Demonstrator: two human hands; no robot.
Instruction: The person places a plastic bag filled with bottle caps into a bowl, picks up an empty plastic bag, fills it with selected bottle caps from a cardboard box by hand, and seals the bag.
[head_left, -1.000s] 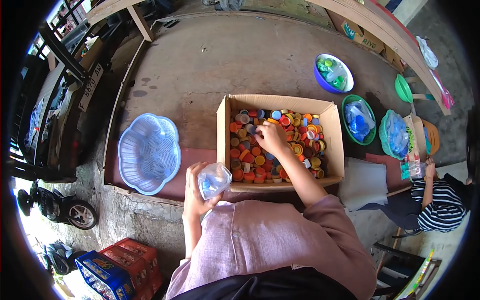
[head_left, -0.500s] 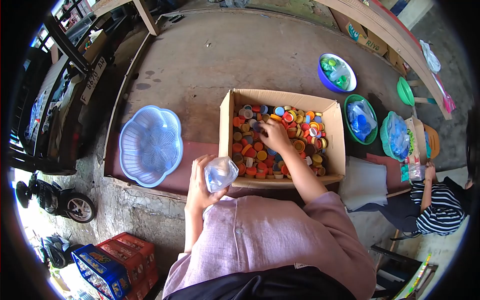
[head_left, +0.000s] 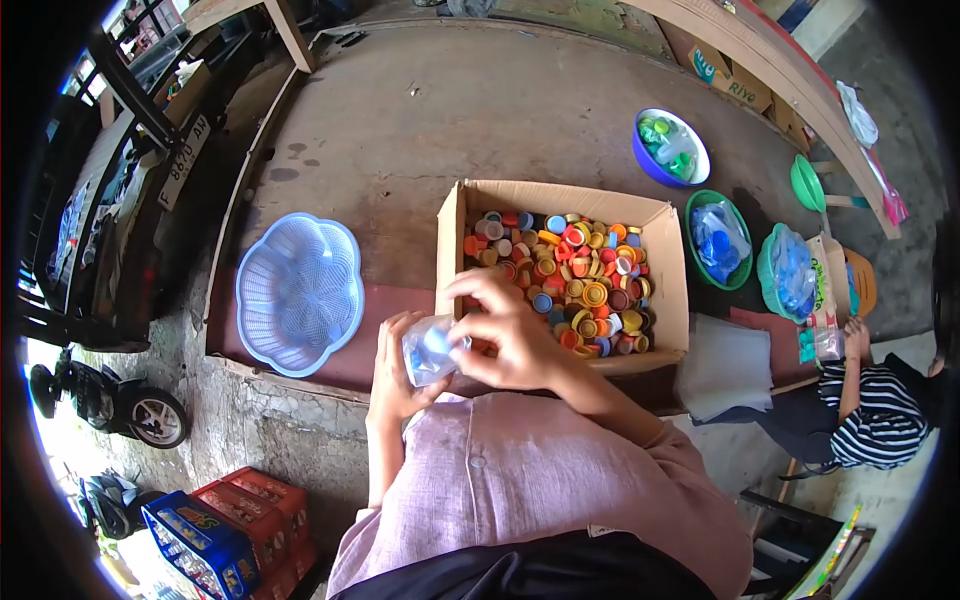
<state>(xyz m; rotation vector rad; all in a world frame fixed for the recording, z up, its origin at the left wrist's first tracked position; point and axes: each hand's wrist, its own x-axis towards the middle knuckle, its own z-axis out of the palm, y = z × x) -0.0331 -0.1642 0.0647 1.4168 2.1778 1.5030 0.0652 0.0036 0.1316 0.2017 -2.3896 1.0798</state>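
Observation:
My left hand (head_left: 393, 375) is closed around a clear plastic bag (head_left: 424, 362) with something blue and whitish inside. At the mouth of this bag is my right hand (head_left: 505, 335), its thumb and fingertips pinched at a pale item that is too blurred to name. Behind my hands stands an open cardboard box (head_left: 672, 285) holding many bottle caps (head_left: 597, 295) in red, orange, yellow, blue and brown. My right hand covers the box's near left corner. A light blue scalloped plastic basket (head_left: 300, 295) sits to the left of the box.
On the right of the table (head_left: 400, 110) are a purple bowl (head_left: 640, 150), a green basket (head_left: 692, 215) and a teal basket (head_left: 768, 262) with bagged caps. Plastic sheets (head_left: 722, 370) lie beside the box. Another person (head_left: 880, 415) in stripes works at the far right.
My right hand has come out of the caps in the box and moved down and left to the bag. My left hand still holds the bag.

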